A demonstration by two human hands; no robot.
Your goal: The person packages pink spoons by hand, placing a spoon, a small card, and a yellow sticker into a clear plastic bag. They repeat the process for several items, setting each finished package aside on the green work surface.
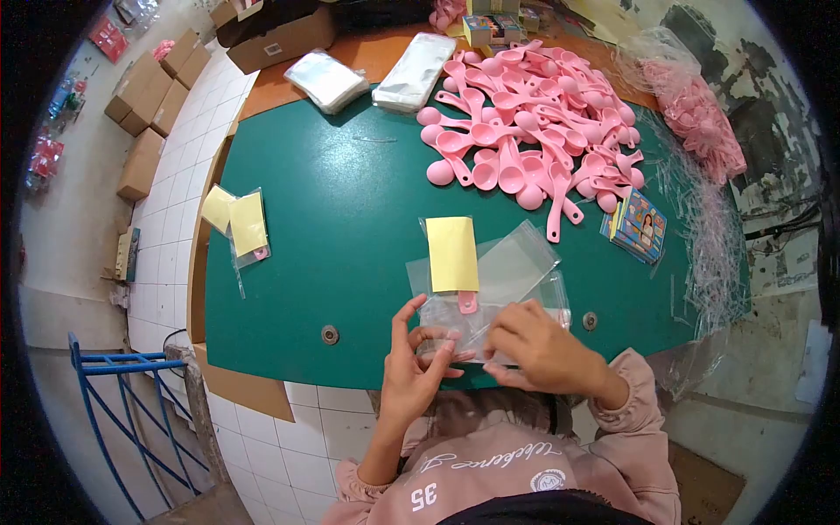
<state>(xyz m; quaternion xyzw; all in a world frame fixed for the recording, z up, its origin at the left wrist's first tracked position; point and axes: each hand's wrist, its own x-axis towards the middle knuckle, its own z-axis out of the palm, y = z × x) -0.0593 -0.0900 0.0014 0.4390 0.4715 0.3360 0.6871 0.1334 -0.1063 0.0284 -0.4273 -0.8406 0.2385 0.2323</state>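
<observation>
In front of me lies a clear plastic bag point(444, 313) with a yellow card point(452, 254) and a pink scoop in it; only the scoop's handle end point(468, 303) shows plainly. My left hand point(418, 357) has its thumb and fingers around the bag's near left edge. At the bag's near right side, my right hand point(541, 348) is closed, its curled fingers pinching the film. More flat clear bags point(518, 267) lie fanned under and beside this one, partly beneath my right hand.
Pink scoops point(525, 122) are heaped at the back right. Printed cards point(637, 226) are stacked nearby, beside plastic scraps point(707, 236). Two bundles of clear bags point(326, 80) lie at the back. Packed bags with yellow cards point(248, 222) lie left on the green table point(324, 201).
</observation>
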